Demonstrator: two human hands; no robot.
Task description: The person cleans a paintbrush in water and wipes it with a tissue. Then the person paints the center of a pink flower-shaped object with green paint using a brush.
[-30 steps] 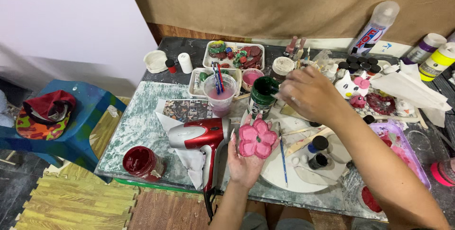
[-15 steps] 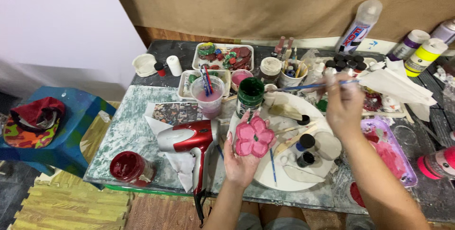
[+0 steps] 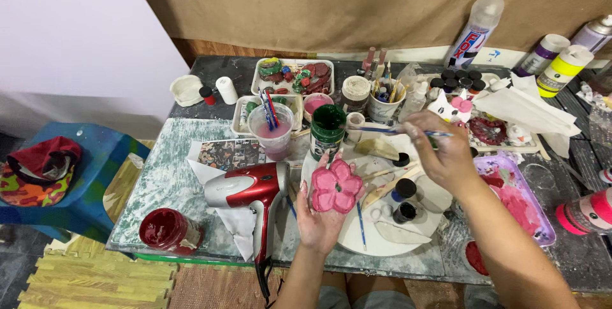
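Blue plastic stool (image 3: 95, 175) stands off the left end of the bench (image 3: 166, 175), with a red and camouflage cap (image 3: 38, 169) lying on it. On the bench's near left corner sits an open jar of dark red paint (image 3: 167, 229), and just right of it a red and silver hair dryer (image 3: 250, 188) lies on white paper, its handle pointing toward the near edge. Behind the dryer a clear cup of pinkish water (image 3: 274, 132) holds several brushes, and a dark green paint jar (image 3: 327, 129) stands just right of that cup.

At the middle, the left hand (image 3: 322, 220) is turned palm up with its fingers spread and slightly curled, cradling a pink flower-shaped piece (image 3: 336, 186) that rests across the fingers, over the left edge of a round white palette plate (image 3: 408, 220). A blue-handled brush (image 3: 360, 223) lies on the plate just beside this hand, and small black-capped paint pots (image 3: 404, 189) stand on it to the right.

Further right, the right hand (image 3: 441, 150) hovers above the plate with its fingers pressed together in a pinch on a thin blue brush (image 3: 382, 130); the brush runs level to the left, its tip ending near the green jar. Right of this hand lies a pink-stained tray (image 3: 516, 201), and spray cans (image 3: 475, 32) stand along the back wall
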